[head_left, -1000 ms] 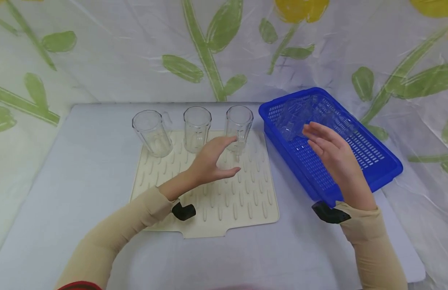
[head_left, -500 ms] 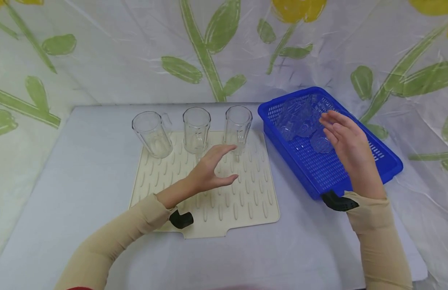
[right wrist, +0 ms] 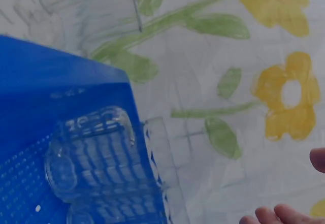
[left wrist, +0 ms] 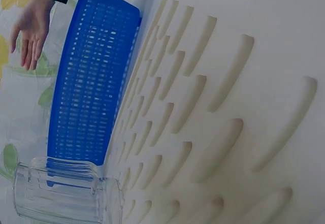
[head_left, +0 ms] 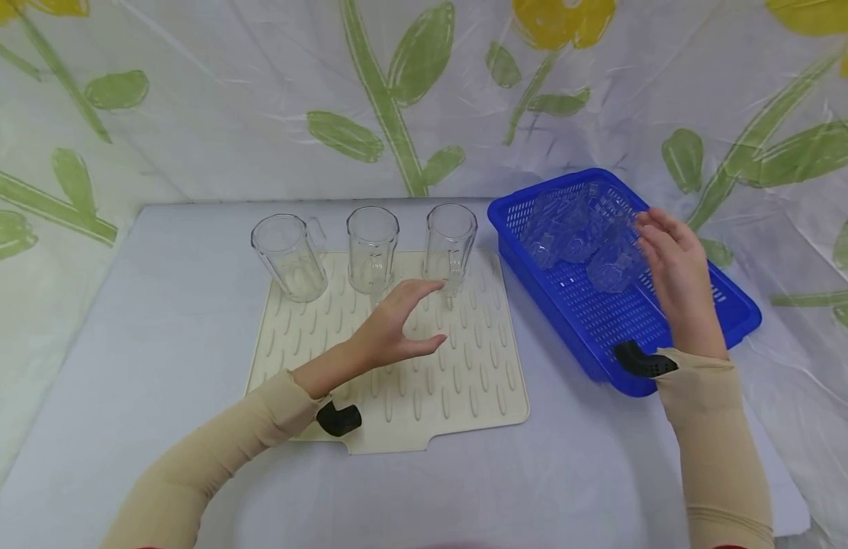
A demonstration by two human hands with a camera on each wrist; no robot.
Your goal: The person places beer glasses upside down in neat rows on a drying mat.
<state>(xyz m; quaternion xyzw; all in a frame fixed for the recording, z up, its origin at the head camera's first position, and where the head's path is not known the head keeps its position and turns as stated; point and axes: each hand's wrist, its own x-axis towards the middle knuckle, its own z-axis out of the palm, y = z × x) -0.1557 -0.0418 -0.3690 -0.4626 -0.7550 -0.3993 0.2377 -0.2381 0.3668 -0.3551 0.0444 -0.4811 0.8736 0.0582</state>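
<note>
My left hand [head_left: 390, 328] hovers over the cream ridged drying mat [head_left: 458, 374], thumb and fingers spread apart around nothing. Three clear glass mugs stand upright along the mat's far edge: a left mug [head_left: 290, 259], a middle mug [head_left: 373, 248] and a right mug [head_left: 451, 240], the last one nearest my left fingertips. Over the right side of the blue basket [head_left: 557, 305] is my right hand [head_left: 679, 278], empty with fingers loosely bent. Several more glass mugs lie on their sides in the basket; one mug [head_left: 612, 263] is just left of the right fingers. Those mugs overlap in the right wrist view.
A white table [head_left: 156, 343] carries the mat and basket. Behind it hangs a pale sheet [head_left: 245, 137] painted with yellow flowers and green leaves. In the left wrist view, the basket's slotted side wall [left wrist: 94, 71] rises beside the mat.
My right hand has moved rightward from above the basket's middle, uncovering a mug there. The left hand has drawn slightly back toward the person. The standing mugs have not moved.
</note>
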